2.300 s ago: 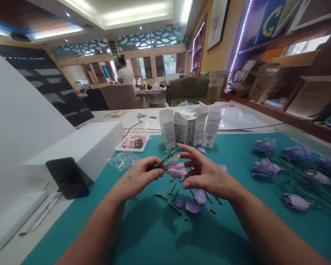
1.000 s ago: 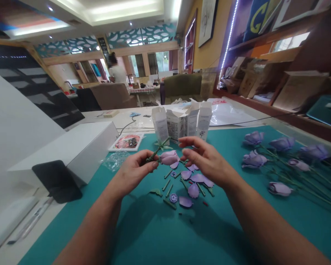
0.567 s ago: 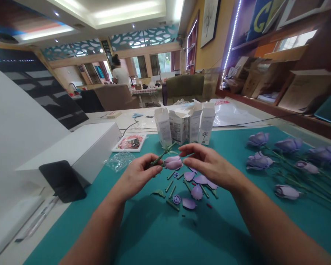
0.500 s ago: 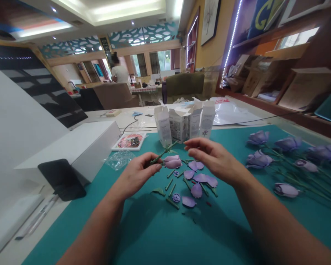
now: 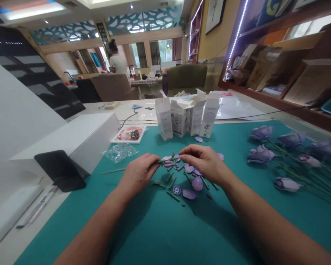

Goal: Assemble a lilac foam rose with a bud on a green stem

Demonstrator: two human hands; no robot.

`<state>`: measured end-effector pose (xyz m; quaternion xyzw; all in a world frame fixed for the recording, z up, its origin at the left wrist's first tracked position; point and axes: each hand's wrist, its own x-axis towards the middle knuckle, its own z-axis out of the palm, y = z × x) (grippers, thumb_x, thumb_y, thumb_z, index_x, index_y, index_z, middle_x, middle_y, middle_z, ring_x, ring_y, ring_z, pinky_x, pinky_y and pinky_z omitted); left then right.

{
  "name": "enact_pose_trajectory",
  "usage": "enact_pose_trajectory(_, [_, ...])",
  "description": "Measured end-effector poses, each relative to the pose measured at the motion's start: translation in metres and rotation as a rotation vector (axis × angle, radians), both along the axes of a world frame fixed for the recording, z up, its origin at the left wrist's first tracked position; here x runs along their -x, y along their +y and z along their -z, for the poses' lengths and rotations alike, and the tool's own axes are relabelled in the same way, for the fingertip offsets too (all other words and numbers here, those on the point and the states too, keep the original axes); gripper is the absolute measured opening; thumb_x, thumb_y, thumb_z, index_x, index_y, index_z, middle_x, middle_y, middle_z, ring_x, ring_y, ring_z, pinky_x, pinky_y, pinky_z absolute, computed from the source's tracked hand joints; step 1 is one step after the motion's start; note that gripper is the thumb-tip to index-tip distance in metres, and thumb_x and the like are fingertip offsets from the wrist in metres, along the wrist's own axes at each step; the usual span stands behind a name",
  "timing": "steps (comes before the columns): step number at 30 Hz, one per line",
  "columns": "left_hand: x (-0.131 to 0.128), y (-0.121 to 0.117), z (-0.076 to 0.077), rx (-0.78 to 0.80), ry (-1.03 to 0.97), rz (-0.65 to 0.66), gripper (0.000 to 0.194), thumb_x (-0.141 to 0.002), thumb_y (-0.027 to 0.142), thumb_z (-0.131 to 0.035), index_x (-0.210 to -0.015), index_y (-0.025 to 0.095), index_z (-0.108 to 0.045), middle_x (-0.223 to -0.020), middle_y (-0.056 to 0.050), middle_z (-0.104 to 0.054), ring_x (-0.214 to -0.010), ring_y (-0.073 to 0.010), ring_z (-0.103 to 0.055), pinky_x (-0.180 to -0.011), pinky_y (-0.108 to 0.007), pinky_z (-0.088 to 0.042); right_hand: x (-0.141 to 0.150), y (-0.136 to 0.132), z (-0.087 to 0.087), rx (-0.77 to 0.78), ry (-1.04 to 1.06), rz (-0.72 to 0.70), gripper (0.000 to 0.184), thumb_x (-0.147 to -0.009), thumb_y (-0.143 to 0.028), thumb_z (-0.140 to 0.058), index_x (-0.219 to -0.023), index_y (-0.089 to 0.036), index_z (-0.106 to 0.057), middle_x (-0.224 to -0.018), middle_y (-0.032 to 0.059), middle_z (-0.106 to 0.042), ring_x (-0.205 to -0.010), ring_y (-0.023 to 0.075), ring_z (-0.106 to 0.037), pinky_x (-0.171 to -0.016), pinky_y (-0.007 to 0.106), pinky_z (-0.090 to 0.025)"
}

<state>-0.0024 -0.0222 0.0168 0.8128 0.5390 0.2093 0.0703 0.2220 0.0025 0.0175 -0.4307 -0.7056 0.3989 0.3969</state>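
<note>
My left hand (image 5: 139, 173) pinches the green stem of a small purple flower bud (image 5: 168, 162), holding it low over the teal mat (image 5: 160, 228). My right hand (image 5: 202, 161) has its fingertips pinched together at the bud's tip. Under and between the hands lie loose purple petals (image 5: 189, 194), short green stem pieces (image 5: 173, 195), a green leaf (image 5: 157, 183) and a small purple wheel part (image 5: 177, 190).
Several opened white cartons (image 5: 186, 117) stand behind the hands. Finished purple flowers (image 5: 276, 158) lie at the right. A white box (image 5: 79, 138), a black pad (image 5: 60, 170), a crumpled plastic bag (image 5: 119, 151) and a small tray (image 5: 129, 134) sit at the left. A person stands far back.
Both hands have dropped closer to the mat with the bud. My right hand went from spread and apart to pinching at the bud's tip. The view tilted downward.
</note>
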Motion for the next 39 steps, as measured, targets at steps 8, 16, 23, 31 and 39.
enact_pose_trajectory(8, [0.009, 0.010, 0.019, -0.067, 0.101, -0.025, 0.024, -0.094, 0.028, -0.043, -0.098, 0.021, -0.066, -0.100, -0.007, -0.063, -0.086, -0.0202, -0.060, -0.070, -0.028, -0.044, 0.019, 0.018, 0.030, -0.104, -0.142, 0.020, 0.014, -0.084, -0.029, -0.058, -0.076, -0.020, -0.066, -0.070, 0.0005, -0.066, -0.069, 0.0156, -0.059, -0.063, 0.027, -0.042])
enact_pose_trajectory(16, [0.019, 0.024, 0.039, -0.170, 0.210, -0.066, 0.026, -0.097, 0.026, -0.039, -0.097, 0.020, -0.064, -0.100, -0.008, -0.060, -0.090, -0.0204, -0.059, -0.073, -0.029, -0.045, 0.019, 0.039, 0.048, -0.218, -0.558, 0.052, 0.021, -0.092, -0.025, -0.049, -0.091, -0.019, -0.070, -0.095, 0.0083, -0.071, -0.090, 0.0210, -0.063, -0.077, 0.031, -0.044])
enact_pose_trajectory(23, [0.014, 0.025, 0.046, -0.190, 0.234, -0.065, 0.025, -0.097, 0.025, -0.041, -0.096, 0.018, -0.064, -0.098, -0.009, -0.059, -0.089, -0.0203, -0.057, -0.073, -0.029, -0.046, 0.027, 0.035, 0.066, -0.211, -0.688, 0.054, 0.005, -0.079, -0.015, -0.065, -0.078, -0.017, -0.069, -0.091, 0.0133, -0.070, -0.094, 0.0287, -0.061, -0.079, 0.036, -0.042])
enact_pose_trajectory(31, [0.012, 0.025, 0.052, -0.058, 0.272, -0.057, 0.016, -0.087, 0.014, -0.049, -0.096, 0.018, -0.061, -0.104, -0.009, -0.058, -0.091, -0.0209, -0.058, -0.076, -0.031, -0.047, -0.012, 0.032, 0.044, -0.089, -0.450, 0.219, 0.014, -0.090, -0.028, -0.053, -0.082, -0.019, -0.060, -0.087, 0.0078, -0.071, -0.081, 0.0210, -0.067, -0.070, 0.032, -0.048])
enact_pose_trajectory(39, [0.009, 0.024, 0.052, 0.052, 0.328, -0.055, 0.021, -0.084, 0.016, -0.051, -0.103, 0.019, -0.059, -0.109, -0.010, -0.057, -0.096, -0.0240, -0.058, -0.075, -0.033, -0.047, -0.080, 0.013, 0.044, 0.236, 0.293, 0.297, 0.032, -0.063, -0.039, -0.081, -0.083, -0.020, -0.065, -0.071, -0.0007, -0.066, -0.065, 0.0145, -0.065, -0.058, 0.026, -0.050])
